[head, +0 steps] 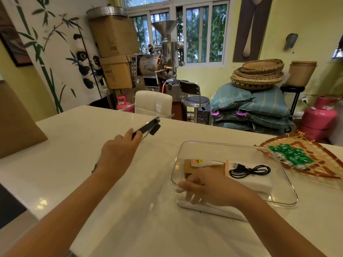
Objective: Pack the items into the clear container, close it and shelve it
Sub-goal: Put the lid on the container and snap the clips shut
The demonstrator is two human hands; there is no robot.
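Left hand (118,151) is out over the white countertop (89,164), fingers clamped on the near end of a flat, dark-edged lid (148,126), which is lifted clear of the surface and tilted, its far end pointing toward the white chair (153,103) behind the counter. A small dark tab sticks out at the lid's side.

Right hand (207,184) sits at the near-left corner of the clear container (285,182), fingers spread and curled loosely over the rim, resting on the wall there; not closed around anything that I can make out. The container stands open on the countertop, to the right of the left hand and well apart from the lid.

Inside it: a brown card (189,165) at the left, a small white glue bottle (206,162) with an orange label lying across the top of it, nozzle pointing right. Next to that, a coiled black USB cable (250,170) lies on a flat white box (259,184) that fills the right part of the container.

Just beyond the container's far-right corner, a woven tray (323,164) holds a heap of small green packets (293,154)
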